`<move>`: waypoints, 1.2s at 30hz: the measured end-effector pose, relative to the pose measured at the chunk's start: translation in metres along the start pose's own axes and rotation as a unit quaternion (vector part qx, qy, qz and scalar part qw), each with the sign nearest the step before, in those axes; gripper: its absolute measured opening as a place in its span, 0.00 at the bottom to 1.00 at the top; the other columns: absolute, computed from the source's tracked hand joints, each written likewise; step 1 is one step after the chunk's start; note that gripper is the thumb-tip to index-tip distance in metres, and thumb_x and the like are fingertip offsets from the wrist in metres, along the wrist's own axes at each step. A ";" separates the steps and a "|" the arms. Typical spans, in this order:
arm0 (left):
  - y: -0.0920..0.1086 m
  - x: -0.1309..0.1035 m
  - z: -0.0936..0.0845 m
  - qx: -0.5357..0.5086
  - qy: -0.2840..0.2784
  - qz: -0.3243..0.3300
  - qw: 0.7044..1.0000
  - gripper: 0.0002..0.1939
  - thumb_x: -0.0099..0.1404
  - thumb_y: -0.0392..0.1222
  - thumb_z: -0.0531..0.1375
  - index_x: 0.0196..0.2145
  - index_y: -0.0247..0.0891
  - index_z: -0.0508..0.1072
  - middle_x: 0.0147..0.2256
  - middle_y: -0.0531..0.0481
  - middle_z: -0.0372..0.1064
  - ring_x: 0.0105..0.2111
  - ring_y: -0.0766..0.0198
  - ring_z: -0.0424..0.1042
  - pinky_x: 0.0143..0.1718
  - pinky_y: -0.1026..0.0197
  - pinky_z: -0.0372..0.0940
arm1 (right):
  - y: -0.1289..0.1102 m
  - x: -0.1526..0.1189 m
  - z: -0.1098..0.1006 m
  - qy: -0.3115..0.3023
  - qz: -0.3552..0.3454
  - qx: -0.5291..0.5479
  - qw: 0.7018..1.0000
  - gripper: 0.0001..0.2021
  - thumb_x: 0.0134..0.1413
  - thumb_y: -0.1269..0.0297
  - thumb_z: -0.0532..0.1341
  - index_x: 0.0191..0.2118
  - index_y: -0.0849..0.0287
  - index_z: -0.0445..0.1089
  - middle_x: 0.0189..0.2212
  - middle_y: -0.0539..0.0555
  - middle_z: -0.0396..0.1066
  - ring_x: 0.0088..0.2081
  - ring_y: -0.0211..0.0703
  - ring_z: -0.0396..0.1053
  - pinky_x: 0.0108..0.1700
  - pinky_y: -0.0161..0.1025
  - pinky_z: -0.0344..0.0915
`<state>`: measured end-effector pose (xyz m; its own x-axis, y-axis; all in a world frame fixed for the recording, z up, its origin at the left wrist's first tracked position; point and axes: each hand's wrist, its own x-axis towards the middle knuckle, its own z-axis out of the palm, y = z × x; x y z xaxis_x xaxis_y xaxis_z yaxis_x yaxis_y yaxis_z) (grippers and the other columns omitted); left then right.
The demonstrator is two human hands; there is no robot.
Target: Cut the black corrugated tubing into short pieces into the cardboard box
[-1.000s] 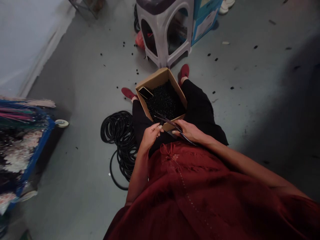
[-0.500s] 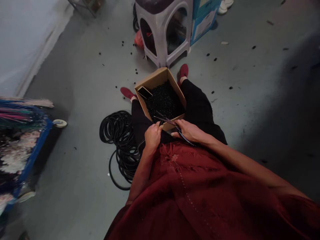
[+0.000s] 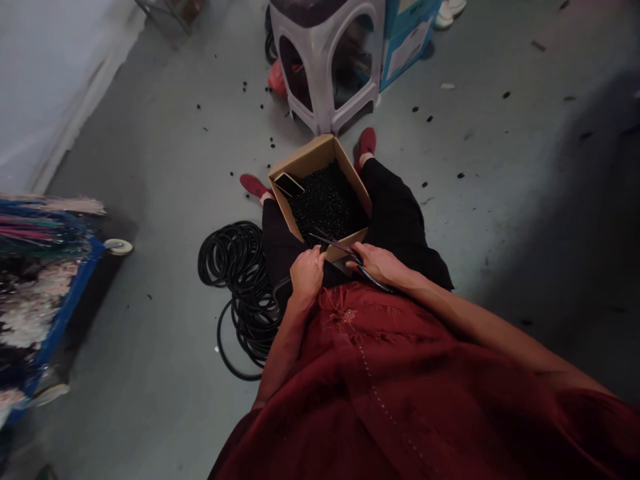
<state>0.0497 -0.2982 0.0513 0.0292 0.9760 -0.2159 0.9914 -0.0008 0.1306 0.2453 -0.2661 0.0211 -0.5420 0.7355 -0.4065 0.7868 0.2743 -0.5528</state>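
My left hand (image 3: pixel 307 272) is closed around the end of a black rubber hose, whose tip sticks out beside the thumb. The rest of that hose (image 3: pixel 246 287) lies coiled on the floor to the left of my leg. In my right hand (image 3: pixel 379 263) are scissors (image 3: pixel 338 245), with blades pointing left, nearly together, just past the left fingertips. Both hands are over the near edge of a cardboard box (image 3: pixel 303 155) between my legs. Small black cut pieces (image 3: pixel 327 200) fill its bottom, and a phone-like dark rectangle (image 3: pixel 289 185) leans in its left corner.
A grey plastic stool (image 3: pixel 324 60) stands right behind the box, with a blue carton (image 3: pixel 407 53) beside it. At left is a blue-framed cart (image 3: pixel 65 303) on wheels. Black bits are scattered over the floor (image 3: pixel 165 220). White shoes (image 3: pixel 449 13) show at the top.
The scissor blades have come closer together. Both hands stay in nearly the same place, and the view has shifted very slightly.
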 end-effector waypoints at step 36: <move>-0.029 0.011 -0.001 -0.472 -0.010 -0.104 0.875 0.23 0.62 0.43 0.58 0.55 0.37 0.70 0.40 0.47 0.72 0.26 0.69 0.67 0.30 0.65 0.64 | 0.002 0.013 -0.008 0.021 0.024 0.222 0.975 0.21 0.59 0.49 0.53 0.51 0.56 0.66 0.33 0.52 0.74 0.34 0.44 0.71 0.33 0.35 0.61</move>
<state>0.0216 -0.2869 0.0457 -0.1278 0.9292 -0.3467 0.4287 0.3670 0.8256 0.2422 -0.2513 0.0211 -0.4877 0.7683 -0.4146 0.6011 -0.0489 -0.7976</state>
